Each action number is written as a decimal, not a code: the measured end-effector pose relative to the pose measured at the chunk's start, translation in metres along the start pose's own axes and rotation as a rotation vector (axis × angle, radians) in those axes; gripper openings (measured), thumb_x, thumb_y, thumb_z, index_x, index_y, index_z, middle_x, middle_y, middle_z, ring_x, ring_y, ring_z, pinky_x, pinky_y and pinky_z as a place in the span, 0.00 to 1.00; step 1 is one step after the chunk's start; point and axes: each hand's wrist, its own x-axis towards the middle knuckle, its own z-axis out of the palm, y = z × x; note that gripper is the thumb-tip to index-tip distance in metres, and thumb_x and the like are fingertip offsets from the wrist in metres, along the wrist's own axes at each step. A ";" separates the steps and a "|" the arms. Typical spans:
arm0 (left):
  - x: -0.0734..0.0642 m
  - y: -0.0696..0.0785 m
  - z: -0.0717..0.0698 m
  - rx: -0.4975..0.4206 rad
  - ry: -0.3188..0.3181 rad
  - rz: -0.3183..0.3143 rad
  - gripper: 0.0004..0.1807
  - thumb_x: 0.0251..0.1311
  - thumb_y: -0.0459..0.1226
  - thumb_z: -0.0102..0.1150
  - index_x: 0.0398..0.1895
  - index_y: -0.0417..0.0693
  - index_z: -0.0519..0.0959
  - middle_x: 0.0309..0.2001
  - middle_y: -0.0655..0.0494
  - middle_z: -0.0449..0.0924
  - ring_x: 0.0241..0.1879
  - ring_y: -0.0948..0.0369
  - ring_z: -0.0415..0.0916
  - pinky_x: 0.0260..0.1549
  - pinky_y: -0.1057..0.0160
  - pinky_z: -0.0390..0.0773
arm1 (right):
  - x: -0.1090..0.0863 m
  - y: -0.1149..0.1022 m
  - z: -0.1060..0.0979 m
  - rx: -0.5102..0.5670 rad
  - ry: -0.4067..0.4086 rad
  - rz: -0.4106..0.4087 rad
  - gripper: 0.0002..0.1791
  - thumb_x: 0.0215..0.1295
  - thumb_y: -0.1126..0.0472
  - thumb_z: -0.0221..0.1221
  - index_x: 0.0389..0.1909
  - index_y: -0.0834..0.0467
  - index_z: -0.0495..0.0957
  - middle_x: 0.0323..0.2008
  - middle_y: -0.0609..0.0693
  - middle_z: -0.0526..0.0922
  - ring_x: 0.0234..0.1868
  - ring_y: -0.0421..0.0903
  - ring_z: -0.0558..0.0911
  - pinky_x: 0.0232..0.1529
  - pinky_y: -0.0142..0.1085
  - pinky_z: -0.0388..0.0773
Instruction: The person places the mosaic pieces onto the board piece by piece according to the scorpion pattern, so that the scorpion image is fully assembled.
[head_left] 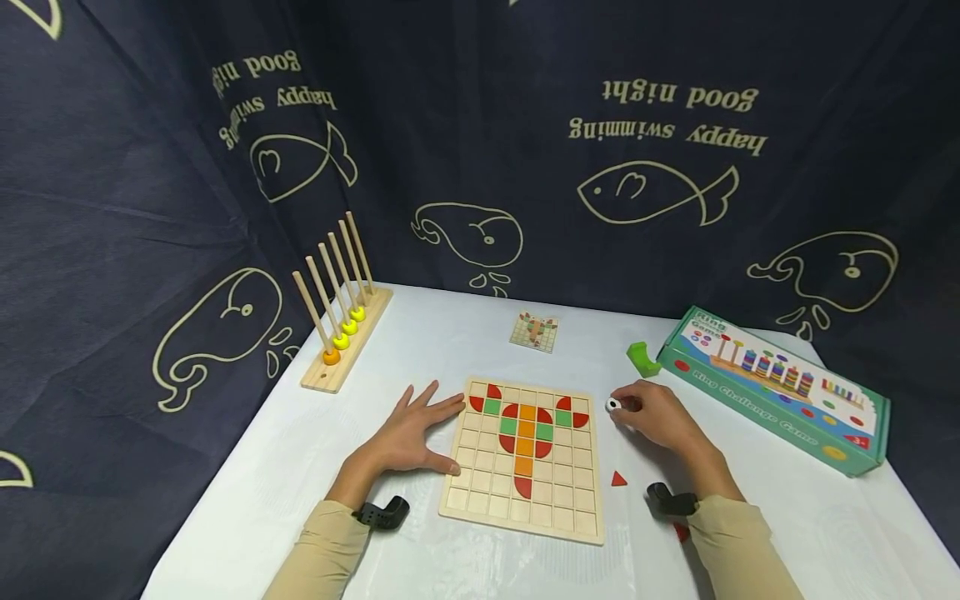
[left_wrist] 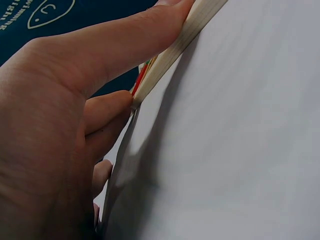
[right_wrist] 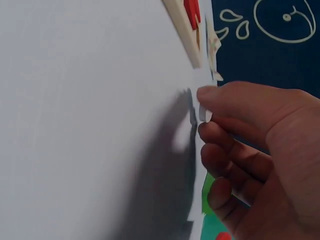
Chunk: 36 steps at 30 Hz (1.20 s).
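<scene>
A square wooden grid board (head_left: 480, 504) lies on the white table, with red quarter-round, green and orange pieces (head_left: 527, 429) set in its upper and middle cells. My left hand (head_left: 405, 435) is spread at the board's left side, thumb and a fingertip touching its edge. Beyond the right edge, my right hand (head_left: 663, 414) pinches a small white disc with a black dot (head_left: 612, 405) between thumb and index finger. The right wrist view shows the disc (right_wrist: 203, 114) edge-on, close over the table. A red triangle (head_left: 618, 479) lies right of the board.
A small pattern card (head_left: 534, 335) lies behind the board. Back left stands a wooden peg rack (head_left: 322, 381) with yellow and orange beads. At right are a green curved block (head_left: 642, 359) and a Ring Challenge Game box (head_left: 772, 400). Another red piece (head_left: 681, 532) shows by the right wrist.
</scene>
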 end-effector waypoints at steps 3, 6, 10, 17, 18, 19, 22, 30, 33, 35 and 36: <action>0.000 0.000 0.000 0.003 -0.004 -0.009 0.60 0.32 0.76 0.61 0.72 0.59 0.63 0.72 0.70 0.55 0.74 0.51 0.38 0.68 0.43 0.33 | 0.003 -0.008 0.002 0.011 0.019 -0.012 0.14 0.55 0.58 0.68 0.42 0.60 0.84 0.27 0.46 0.77 0.29 0.44 0.73 0.30 0.38 0.73; -0.001 0.000 0.000 -0.003 -0.001 -0.005 0.60 0.33 0.75 0.61 0.72 0.58 0.63 0.72 0.69 0.56 0.74 0.50 0.39 0.68 0.42 0.33 | 0.007 -0.019 0.005 0.007 0.017 -0.020 0.14 0.55 0.57 0.68 0.41 0.59 0.85 0.27 0.46 0.77 0.28 0.44 0.73 0.29 0.38 0.73; -0.002 0.000 -0.001 -0.003 0.009 0.000 0.60 0.33 0.75 0.61 0.72 0.57 0.64 0.72 0.68 0.57 0.73 0.49 0.40 0.68 0.41 0.34 | 0.014 -0.037 0.009 -0.004 -0.004 -0.028 0.16 0.54 0.55 0.69 0.42 0.59 0.85 0.28 0.45 0.78 0.29 0.44 0.73 0.32 0.38 0.73; -0.002 0.000 -0.002 -0.003 0.013 0.003 0.59 0.33 0.75 0.62 0.72 0.58 0.64 0.72 0.67 0.57 0.73 0.48 0.40 0.67 0.40 0.34 | 0.028 -0.063 0.025 -0.020 -0.019 -0.040 0.16 0.55 0.54 0.69 0.42 0.58 0.85 0.28 0.44 0.78 0.31 0.43 0.75 0.35 0.39 0.76; -0.002 0.000 -0.001 -0.006 0.011 0.005 0.59 0.33 0.75 0.62 0.72 0.57 0.64 0.72 0.67 0.57 0.73 0.48 0.40 0.67 0.40 0.34 | 0.029 -0.066 0.027 -0.023 -0.020 -0.038 0.16 0.55 0.54 0.69 0.42 0.58 0.85 0.28 0.44 0.78 0.31 0.43 0.75 0.35 0.40 0.75; -0.002 0.000 -0.002 -0.010 0.011 0.007 0.59 0.33 0.74 0.62 0.72 0.57 0.64 0.72 0.67 0.57 0.73 0.48 0.40 0.67 0.40 0.34 | 0.031 -0.069 0.030 -0.028 -0.022 -0.038 0.16 0.55 0.54 0.69 0.42 0.58 0.85 0.28 0.44 0.78 0.30 0.43 0.74 0.34 0.39 0.75; -0.002 0.002 -0.001 -0.015 0.009 0.009 0.59 0.33 0.74 0.62 0.72 0.57 0.64 0.72 0.67 0.57 0.73 0.49 0.40 0.68 0.40 0.34 | 0.033 -0.076 0.037 -0.050 -0.026 -0.056 0.16 0.55 0.53 0.69 0.42 0.57 0.85 0.27 0.43 0.77 0.29 0.43 0.73 0.33 0.39 0.74; -0.001 0.002 0.000 -0.008 0.011 0.021 0.59 0.34 0.75 0.62 0.72 0.56 0.64 0.72 0.66 0.57 0.73 0.48 0.40 0.67 0.40 0.35 | 0.035 -0.086 0.042 -0.058 -0.032 -0.067 0.14 0.54 0.55 0.69 0.41 0.57 0.86 0.27 0.43 0.78 0.29 0.42 0.73 0.33 0.39 0.74; -0.001 0.002 0.000 -0.007 0.012 0.016 0.59 0.33 0.75 0.62 0.72 0.57 0.64 0.72 0.67 0.57 0.73 0.49 0.40 0.68 0.40 0.34 | 0.035 -0.088 0.042 -0.049 -0.037 -0.076 0.13 0.55 0.58 0.68 0.41 0.57 0.86 0.27 0.43 0.78 0.29 0.43 0.73 0.33 0.38 0.74; 0.000 0.002 0.000 -0.004 0.011 0.011 0.59 0.33 0.75 0.61 0.72 0.57 0.64 0.72 0.68 0.57 0.73 0.49 0.40 0.68 0.41 0.34 | 0.035 -0.089 0.041 -0.045 -0.036 -0.084 0.12 0.55 0.60 0.67 0.41 0.58 0.86 0.27 0.42 0.79 0.29 0.42 0.73 0.33 0.38 0.74; 0.000 0.002 0.000 -0.004 0.009 0.007 0.59 0.33 0.75 0.61 0.72 0.58 0.64 0.72 0.68 0.56 0.74 0.50 0.40 0.68 0.41 0.34 | 0.035 -0.089 0.041 -0.042 -0.035 -0.084 0.12 0.55 0.60 0.67 0.41 0.58 0.86 0.27 0.42 0.79 0.29 0.42 0.73 0.34 0.38 0.74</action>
